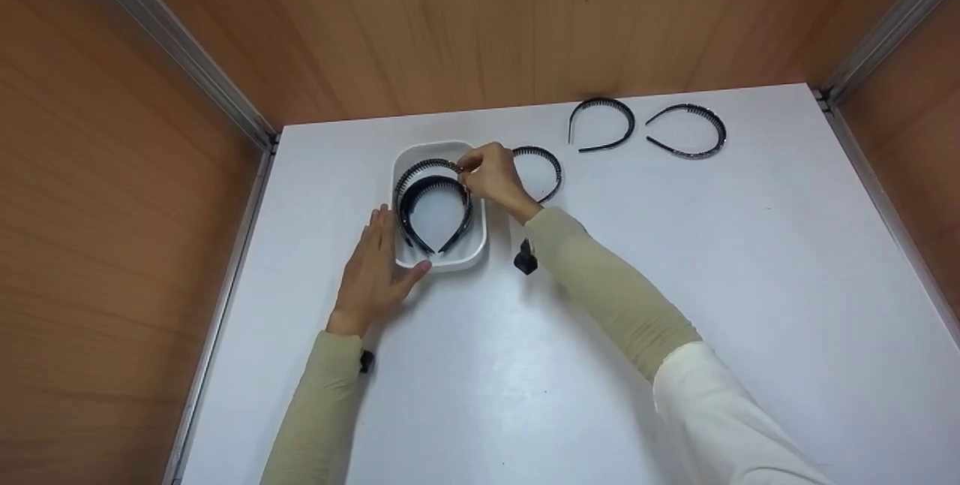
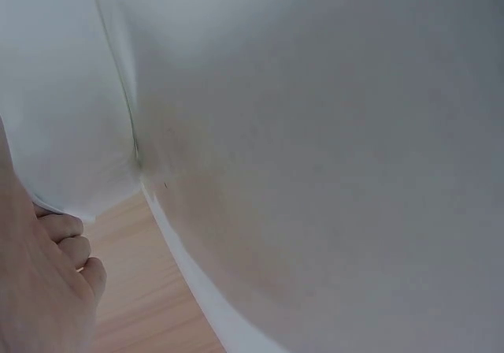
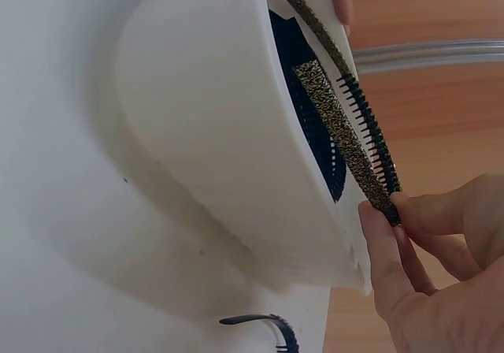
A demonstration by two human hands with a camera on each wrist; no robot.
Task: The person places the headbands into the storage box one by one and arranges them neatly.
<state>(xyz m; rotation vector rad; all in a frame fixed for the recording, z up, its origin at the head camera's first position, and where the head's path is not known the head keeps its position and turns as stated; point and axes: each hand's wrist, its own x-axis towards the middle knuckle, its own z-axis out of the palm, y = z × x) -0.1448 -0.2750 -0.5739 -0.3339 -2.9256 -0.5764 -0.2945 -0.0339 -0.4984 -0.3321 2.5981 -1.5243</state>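
A white tub (image 1: 450,266) stands on the white table with dark headbands (image 1: 409,203) inside. My right hand (image 1: 491,173) pinches a toothed headband (image 1: 428,164) at the tub's right side; in the right wrist view, that headband (image 3: 345,136) has a gold-speckled band and black teeth. Its ends point into the tub, above the dark headbands. Against the tub's left wall rests my left hand (image 1: 366,275), fingers extended and thumb at the near corner. The left wrist view catches this hand (image 2: 47,290) beside the tub wall (image 2: 63,93); its contents are out of sight there.
Right of the tub lies another toothed headband (image 1: 559,170), partly hidden by my right hand. Farther back on the right are a black headband (image 1: 630,125) and a speckled one (image 1: 721,136). A wooden panel (image 1: 480,27) borders the table's back.
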